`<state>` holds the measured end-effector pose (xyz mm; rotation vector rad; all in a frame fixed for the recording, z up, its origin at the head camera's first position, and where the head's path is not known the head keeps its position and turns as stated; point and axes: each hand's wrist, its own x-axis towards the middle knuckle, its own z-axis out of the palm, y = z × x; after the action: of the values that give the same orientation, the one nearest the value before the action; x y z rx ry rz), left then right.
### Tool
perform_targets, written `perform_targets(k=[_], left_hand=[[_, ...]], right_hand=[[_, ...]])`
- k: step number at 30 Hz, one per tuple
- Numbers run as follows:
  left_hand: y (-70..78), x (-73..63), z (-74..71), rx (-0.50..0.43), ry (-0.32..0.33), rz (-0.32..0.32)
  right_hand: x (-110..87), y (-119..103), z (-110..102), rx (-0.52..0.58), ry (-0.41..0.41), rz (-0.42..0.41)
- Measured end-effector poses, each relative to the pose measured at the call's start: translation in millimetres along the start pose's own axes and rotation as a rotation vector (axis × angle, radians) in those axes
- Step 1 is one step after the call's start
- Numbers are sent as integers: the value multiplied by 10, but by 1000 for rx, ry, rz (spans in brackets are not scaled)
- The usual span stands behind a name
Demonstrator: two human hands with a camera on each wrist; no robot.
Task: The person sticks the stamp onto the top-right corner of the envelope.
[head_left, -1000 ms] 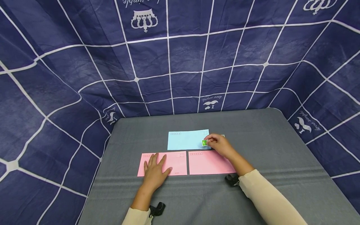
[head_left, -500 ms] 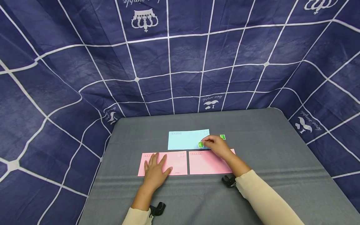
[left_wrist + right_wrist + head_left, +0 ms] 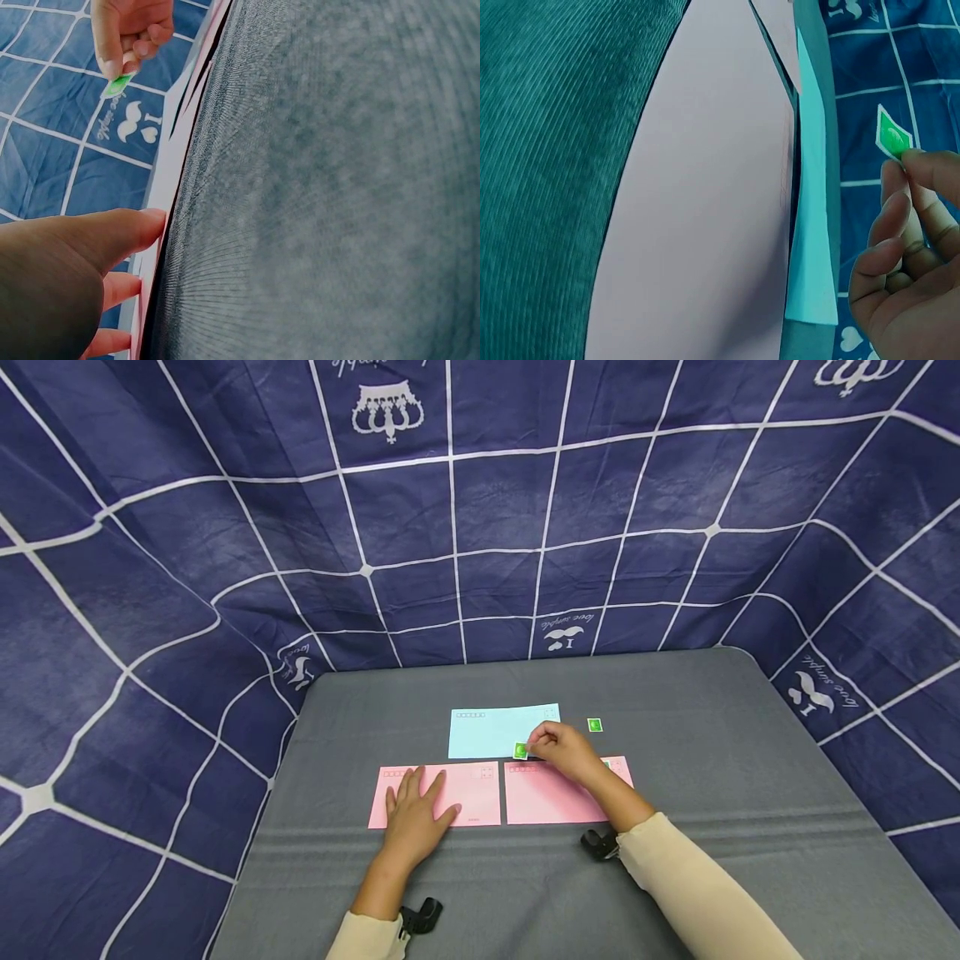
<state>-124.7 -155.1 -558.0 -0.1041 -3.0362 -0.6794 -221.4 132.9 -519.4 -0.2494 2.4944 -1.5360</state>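
Observation:
My right hand (image 3: 567, 752) pinches a small green stamp (image 3: 521, 751) with a white border between thumb and fingertips. In the head view the stamp overlaps the lower edge of the light blue envelope (image 3: 491, 731); the right wrist view shows this stamp (image 3: 895, 135) standing out from the fingertips, raised above the envelopes. My left hand (image 3: 411, 818) rests with spread fingers on the left pink envelope (image 3: 476, 793). Beside it lies the right pink envelope (image 3: 551, 797), partly covered by my right hand and forearm. A bit of green shows near its upper right corner, beside my wrist.
A second green stamp (image 3: 595, 725) lies on the grey table (image 3: 675, 718), right of the blue envelope. Blue curtains with white grid lines (image 3: 502, 510) stand around the back and sides. Each wrist wears a black camera mount (image 3: 422, 916).
My right hand has moved left and a little toward me with the pinched stamp, uncovering the stamp on the table and the right pink envelope's upper right corner. My left hand stays put.

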Motion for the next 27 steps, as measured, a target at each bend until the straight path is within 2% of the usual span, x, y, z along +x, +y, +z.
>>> perform_targets(k=[11,20,27], left_hand=[[10,10,-8,7,0,3],[12,10,-10,12,-1,5],[5,10,-7,22,4,8]], right_hand=[[33,-52,111,8,-13,-4],[44,-90,217,79,-63,15],[61,-126,297,66,-70,27]])
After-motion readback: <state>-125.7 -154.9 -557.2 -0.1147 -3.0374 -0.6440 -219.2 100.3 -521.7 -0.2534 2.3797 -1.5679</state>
